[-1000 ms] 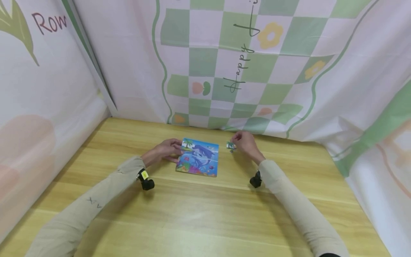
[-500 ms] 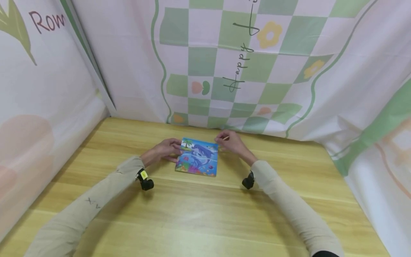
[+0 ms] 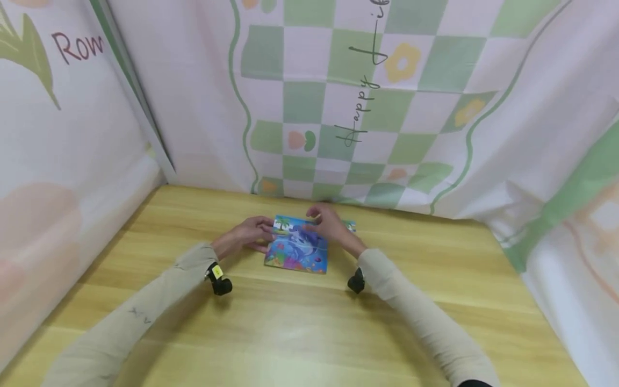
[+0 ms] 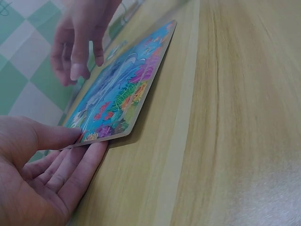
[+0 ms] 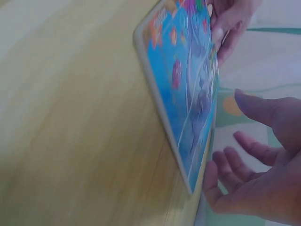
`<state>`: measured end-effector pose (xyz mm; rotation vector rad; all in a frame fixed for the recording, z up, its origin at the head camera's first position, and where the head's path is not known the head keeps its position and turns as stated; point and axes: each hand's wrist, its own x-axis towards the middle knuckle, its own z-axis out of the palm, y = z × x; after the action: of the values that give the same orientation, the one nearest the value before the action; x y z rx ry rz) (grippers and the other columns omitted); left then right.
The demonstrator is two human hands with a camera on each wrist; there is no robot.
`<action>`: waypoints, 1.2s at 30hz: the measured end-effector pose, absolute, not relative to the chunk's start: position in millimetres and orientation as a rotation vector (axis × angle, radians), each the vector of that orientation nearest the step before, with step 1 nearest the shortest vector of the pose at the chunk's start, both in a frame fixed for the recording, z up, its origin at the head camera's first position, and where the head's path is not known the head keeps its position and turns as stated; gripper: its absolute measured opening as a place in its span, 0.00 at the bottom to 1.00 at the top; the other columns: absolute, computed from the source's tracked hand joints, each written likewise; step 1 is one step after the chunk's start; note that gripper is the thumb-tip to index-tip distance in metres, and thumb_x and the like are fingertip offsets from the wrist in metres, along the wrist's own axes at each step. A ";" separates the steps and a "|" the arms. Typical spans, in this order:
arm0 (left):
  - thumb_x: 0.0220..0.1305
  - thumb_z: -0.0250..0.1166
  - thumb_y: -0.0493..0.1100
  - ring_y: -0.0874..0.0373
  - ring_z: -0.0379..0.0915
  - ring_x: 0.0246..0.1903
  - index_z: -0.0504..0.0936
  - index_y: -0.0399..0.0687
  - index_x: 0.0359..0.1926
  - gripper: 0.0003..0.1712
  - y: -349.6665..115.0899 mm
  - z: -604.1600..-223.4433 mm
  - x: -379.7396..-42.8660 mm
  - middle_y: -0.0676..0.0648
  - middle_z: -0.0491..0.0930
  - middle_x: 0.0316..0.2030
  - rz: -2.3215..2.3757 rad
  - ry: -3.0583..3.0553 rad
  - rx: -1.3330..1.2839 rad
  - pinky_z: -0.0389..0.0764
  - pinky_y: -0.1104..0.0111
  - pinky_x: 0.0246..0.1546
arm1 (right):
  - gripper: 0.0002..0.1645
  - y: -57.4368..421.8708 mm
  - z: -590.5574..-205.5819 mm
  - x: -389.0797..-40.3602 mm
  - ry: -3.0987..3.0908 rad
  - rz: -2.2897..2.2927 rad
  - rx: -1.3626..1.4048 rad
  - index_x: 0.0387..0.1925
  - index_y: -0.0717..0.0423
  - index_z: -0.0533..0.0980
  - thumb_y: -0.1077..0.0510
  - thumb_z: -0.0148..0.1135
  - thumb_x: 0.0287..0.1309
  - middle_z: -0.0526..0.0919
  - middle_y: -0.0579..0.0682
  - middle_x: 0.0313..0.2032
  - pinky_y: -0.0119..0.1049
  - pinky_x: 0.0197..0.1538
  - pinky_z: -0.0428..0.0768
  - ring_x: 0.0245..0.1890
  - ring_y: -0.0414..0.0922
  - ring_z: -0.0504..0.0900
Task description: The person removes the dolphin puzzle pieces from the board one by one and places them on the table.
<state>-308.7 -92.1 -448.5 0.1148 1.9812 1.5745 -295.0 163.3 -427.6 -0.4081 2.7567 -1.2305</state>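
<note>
A square jigsaw puzzle (image 3: 290, 257) with a dolphin, coral and a palm tree lies on the wooden table. At its left edge my left hand (image 3: 249, 231) grips it; the left wrist view shows the thumb on top and fingers below the rim. Over the puzzle's upper right part hovers my right hand (image 3: 330, 221), covering some of the picture in the head view. Its fingers (image 5: 256, 148) are loosely bent and spread, with nothing between them. Partly behind the right wrist sits a small palm-tree picture piece (image 3: 350, 225), to the puzzle's right.
Bare wooden tabletop (image 3: 290, 328) spreads in front of the puzzle and to both sides. A green-and-white checked curtain (image 3: 338, 107) hangs along the table's far edge, close behind the hands. Another printed cloth (image 3: 58, 226) borders the left side.
My right hand has moved left from the small palm-tree piece, past the puzzle's upper right corner, to above the puzzle. My left hand has kept its hold on the left edge.
</note>
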 end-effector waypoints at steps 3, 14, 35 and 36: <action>0.70 0.64 0.29 0.43 0.79 0.57 0.61 0.34 0.76 0.37 -89.9 -450.4 -309.3 0.31 0.72 0.66 1.579 1.970 0.130 0.93 0.64 0.45 | 0.28 158.0 -429.8 -292.9 2.791 -1.151 -0.461 0.57 0.70 0.75 0.59 0.75 0.63 0.78 0.66 0.57 0.54 0.64 0.83 0.59 0.63 0.79; 0.69 0.63 0.28 0.42 0.79 0.56 0.62 0.34 0.75 0.36 -90.1 -447.6 -310.3 0.30 0.72 0.66 1.582 1.969 0.142 0.93 0.64 0.45 | 0.34 147.7 -435.4 -288.9 2.754 -1.028 -0.404 0.62 0.63 0.74 0.55 0.77 0.60 0.70 0.65 0.60 0.57 0.65 0.79 0.59 0.60 0.71; 0.70 0.62 0.28 0.47 0.80 0.53 0.62 0.35 0.76 0.36 -93.5 -450.0 -309.1 0.32 0.73 0.64 1.599 1.971 0.123 0.93 0.65 0.44 | 0.30 139.4 -435.4 -296.0 2.746 -1.026 -0.265 0.53 0.54 0.68 0.56 0.79 0.58 0.70 0.67 0.60 0.65 0.67 0.74 0.64 0.66 0.65; 0.70 0.62 0.28 0.46 0.79 0.53 0.62 0.35 0.76 0.36 -93.5 -450.2 -309.4 0.32 0.73 0.65 1.597 1.973 0.121 0.93 0.65 0.44 | 0.30 139.3 -435.6 -295.5 2.743 -1.042 -0.280 0.54 0.54 0.68 0.56 0.78 0.59 0.71 0.67 0.59 0.65 0.67 0.75 0.63 0.65 0.67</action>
<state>-309.4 -93.5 -450.2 0.1212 1.9735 1.5968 -295.5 139.3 -435.6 -0.2800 2.7428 -1.0415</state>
